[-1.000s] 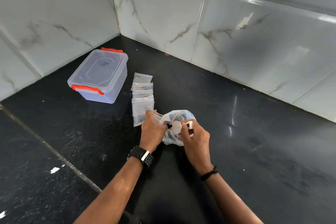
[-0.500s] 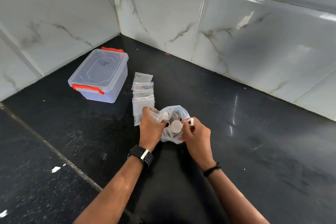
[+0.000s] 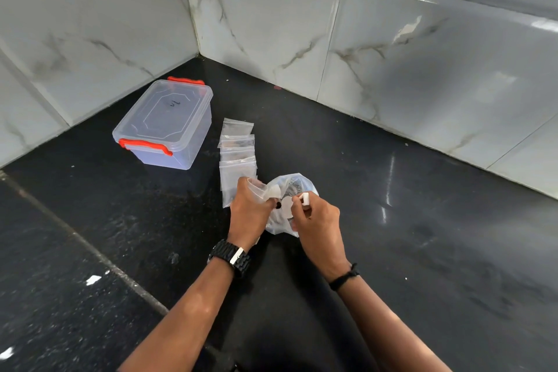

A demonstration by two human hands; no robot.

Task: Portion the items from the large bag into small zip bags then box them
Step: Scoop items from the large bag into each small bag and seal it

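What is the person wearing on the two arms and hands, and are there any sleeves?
The left hand and right hand are bare, without gloves. No sleeves show on the forearms. The left wrist carries a black link-band watch with a silver clasp. The right wrist carries a thin black cord bracelet. I can see no rings.

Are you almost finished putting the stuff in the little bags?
Not nearly. Both hands, left hand and right hand, hold the large bag; the right pinches a small white piece. The small zip bags look flat, and the storage box has its lid on.
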